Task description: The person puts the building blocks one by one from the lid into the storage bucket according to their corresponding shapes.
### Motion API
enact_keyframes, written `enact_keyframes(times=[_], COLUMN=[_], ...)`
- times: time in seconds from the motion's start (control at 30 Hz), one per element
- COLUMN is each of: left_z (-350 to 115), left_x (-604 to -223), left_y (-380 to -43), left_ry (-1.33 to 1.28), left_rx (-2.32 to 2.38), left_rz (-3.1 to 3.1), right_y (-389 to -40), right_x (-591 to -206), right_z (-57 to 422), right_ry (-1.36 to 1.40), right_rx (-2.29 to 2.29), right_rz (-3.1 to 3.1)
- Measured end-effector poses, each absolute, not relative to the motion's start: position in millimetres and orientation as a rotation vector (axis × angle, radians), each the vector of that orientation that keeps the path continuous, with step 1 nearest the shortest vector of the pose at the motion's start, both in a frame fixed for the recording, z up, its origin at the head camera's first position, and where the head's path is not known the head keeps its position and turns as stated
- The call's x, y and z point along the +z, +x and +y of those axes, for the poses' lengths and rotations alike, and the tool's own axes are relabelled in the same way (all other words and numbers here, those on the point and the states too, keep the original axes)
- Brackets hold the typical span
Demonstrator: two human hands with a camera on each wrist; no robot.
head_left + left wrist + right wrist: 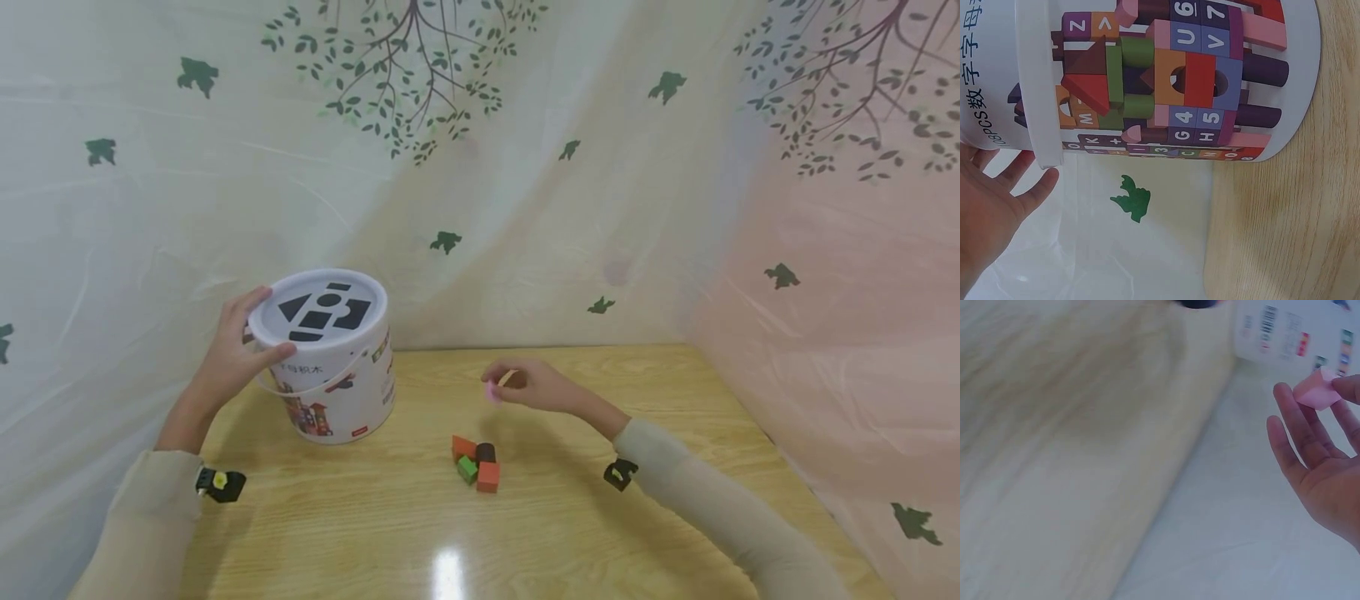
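Note:
A white toy-block bucket stands upright on the left of the table, its pale lid pierced with dark shape cut-outs. My left hand grips the bucket at the lid's edge, thumb in front and fingers round the far side. Over the table to the right of the bucket, my right hand pinches a small pink block between thumb and fingers. Closer to me lie an orange block, a dark cylinder, a green block and a red-orange block, grouped together.
The wooden table ends at the back against a pale curtain printed with leaves and branches. A thin handle hangs across the bucket's front. The table's right edge runs beyond my right forearm.

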State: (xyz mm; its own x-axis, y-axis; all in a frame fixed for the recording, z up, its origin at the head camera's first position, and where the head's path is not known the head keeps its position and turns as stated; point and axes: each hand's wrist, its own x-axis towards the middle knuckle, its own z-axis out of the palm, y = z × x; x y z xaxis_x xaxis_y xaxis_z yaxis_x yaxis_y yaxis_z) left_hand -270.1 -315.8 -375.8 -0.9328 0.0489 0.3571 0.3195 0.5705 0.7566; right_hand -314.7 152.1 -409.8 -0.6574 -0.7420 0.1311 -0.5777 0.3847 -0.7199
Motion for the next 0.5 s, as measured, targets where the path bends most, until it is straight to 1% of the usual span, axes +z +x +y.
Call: enact_keyframes(times=[0.13, 0.27, 0.5], left_z=[-316, -316, -316], left_x=[-375, -375, -375], left_y=[-269, -270, -268], left_ry=[-0.309, -0.314, -0.321], left_rx=[-1.286, -1.283, -1.302], left_rz=[-2.505, -2.503, -2.501], right_y=[-317, -319, -326], right_x=[-380, -351, -317], right_z=[136, 115, 69], right_ry=[-1.147, -1.198, -1.297], right_rx=[-1.251, -1.314, -1.298], right_rz=[2.401, 2.412, 2.415])
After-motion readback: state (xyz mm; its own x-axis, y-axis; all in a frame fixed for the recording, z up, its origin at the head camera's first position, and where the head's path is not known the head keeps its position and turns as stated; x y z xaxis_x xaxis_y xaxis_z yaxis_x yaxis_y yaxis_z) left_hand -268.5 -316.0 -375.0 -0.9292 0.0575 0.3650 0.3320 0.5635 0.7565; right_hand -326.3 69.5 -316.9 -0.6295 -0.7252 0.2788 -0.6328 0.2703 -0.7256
